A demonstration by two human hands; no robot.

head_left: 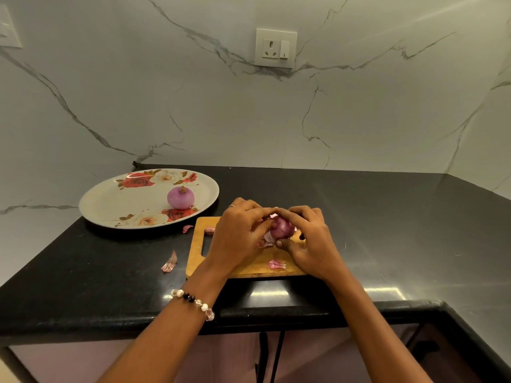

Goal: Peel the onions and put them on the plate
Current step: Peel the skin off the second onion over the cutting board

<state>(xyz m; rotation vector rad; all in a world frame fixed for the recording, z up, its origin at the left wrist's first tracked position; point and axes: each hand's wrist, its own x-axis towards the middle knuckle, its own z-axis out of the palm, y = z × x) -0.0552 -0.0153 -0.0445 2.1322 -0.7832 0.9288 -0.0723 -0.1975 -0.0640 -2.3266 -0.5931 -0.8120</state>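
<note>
**Second onion half out of its skin**

I have both hands around the red onion (281, 227) just above the wooden cutting board (243, 265), a little below the middle of the frame. My left hand (240, 235) curls round its left side, fingertips pinching at the loose skin near the top; my right hand (309, 244) cups the right side with the thumb tucked under the bulb. I hold it this way so one hand steadies it while the other pulls. A pale flap of skin hangs from the underside between my hands, so I judge the peeling is not finished.

I work over the board so the scraps fall on it: one pink piece (276, 264) lies near the board's front edge, another by the handle slot (209, 230). Two more have landed on the black counter (387, 230) to the board's left, one near the plate (188, 228) and one nearer me (169, 263).

The floral plate (110, 200) sits in the left of the frame, well apart from my hands, and already bears one peeled onion (180, 198), stem end up, near its right side. This one should go beside it once bare.

A beaded bracelet (193, 301) is on my left wrist.
</note>
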